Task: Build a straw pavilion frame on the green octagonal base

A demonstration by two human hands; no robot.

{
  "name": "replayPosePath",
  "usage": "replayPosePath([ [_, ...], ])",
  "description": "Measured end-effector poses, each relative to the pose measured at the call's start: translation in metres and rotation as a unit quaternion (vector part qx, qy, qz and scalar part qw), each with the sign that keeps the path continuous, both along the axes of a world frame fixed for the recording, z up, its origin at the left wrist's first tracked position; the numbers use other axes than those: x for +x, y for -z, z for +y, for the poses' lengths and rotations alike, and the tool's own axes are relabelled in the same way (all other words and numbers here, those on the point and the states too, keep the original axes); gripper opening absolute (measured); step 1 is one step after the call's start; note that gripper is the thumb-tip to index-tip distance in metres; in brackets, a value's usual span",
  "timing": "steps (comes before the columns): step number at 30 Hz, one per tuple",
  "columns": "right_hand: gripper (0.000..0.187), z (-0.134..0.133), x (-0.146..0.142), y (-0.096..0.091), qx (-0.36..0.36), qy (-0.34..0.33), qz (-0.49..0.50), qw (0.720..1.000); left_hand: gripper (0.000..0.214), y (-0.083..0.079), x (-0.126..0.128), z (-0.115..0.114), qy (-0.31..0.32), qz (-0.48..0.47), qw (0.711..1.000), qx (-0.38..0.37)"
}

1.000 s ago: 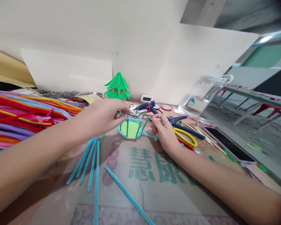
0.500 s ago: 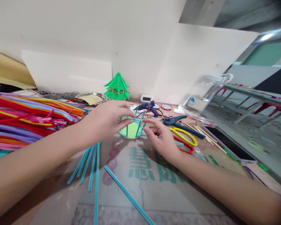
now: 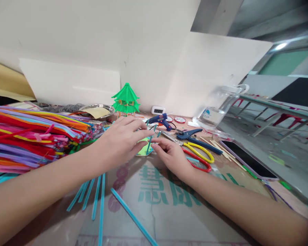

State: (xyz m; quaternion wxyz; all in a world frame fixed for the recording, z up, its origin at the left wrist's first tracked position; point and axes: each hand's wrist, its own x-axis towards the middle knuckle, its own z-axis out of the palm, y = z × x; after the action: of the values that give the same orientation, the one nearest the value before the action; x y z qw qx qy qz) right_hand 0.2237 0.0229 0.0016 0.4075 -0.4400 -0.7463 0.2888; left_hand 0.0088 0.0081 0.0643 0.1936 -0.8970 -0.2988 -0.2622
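Note:
A small frame of blue pipe-cleaner posts on a green disc [image 3: 145, 149] stands mid-table. My left hand [image 3: 122, 140] curls over its left side and top, fingers pinching a blue post, and hides much of it. My right hand [image 3: 169, 153] touches the frame's right side, thumb and forefinger pinched near a blue post. Several loose blue pipe cleaners [image 3: 97, 194] lie on the cardboard sheet [image 3: 166, 205] in front of me.
A big pile of coloured pipe cleaners [image 3: 28, 133] fills the left. Behind stand a green model pavilion [image 3: 125, 99], a metal dish [image 3: 96, 110], a blue glue gun [image 3: 161, 119]. At right lie pliers [image 3: 192, 135], yellow and red scissors [image 3: 199, 155], wooden sticks [image 3: 218, 145], a phone [image 3: 248, 159], a clear jug [image 3: 218, 109].
Both hands have closed in on the frame. My right hand slid left from beside it to touch its right side; my left hand now covers more of it.

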Motion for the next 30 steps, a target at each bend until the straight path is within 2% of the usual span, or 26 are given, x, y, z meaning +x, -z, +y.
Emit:
replayPosePath([
  [4,0.029,-0.001,0.0,0.002,0.001,0.0,0.003,1.0,0.031,-0.013,-0.008,0.001,-0.023,-0.035,0.999,-0.014],
  [7,0.024,-0.001,0.002,0.002,0.0,-0.005,0.033,0.999,0.027,-0.026,-0.018,0.004,-0.067,-0.057,0.995,-0.041],
  [13,0.024,0.003,0.006,0.002,0.059,0.016,0.055,0.997,0.025,-0.04,-0.03,0.009,-0.151,-0.052,0.979,-0.13],
  [18,0.026,0.003,0.006,0.001,0.074,0.017,0.047,0.996,0.043,-0.047,-0.033,0.006,-0.2,-0.044,0.97,-0.129],
  [23,0.02,0.0,0.005,-0.001,0.061,0.025,0.039,0.997,0.038,-0.042,-0.034,0.01,-0.157,-0.043,0.975,-0.154],
  [26,0.027,0.0,0.005,-0.001,0.035,0.024,0.012,0.999,0.033,-0.038,-0.03,0.01,-0.134,-0.06,0.97,-0.195],
  [30,0.033,0.002,0.004,0.0,0.029,0.012,-0.032,0.999,0.03,-0.037,-0.024,0.005,-0.135,-0.041,0.958,-0.248],
])
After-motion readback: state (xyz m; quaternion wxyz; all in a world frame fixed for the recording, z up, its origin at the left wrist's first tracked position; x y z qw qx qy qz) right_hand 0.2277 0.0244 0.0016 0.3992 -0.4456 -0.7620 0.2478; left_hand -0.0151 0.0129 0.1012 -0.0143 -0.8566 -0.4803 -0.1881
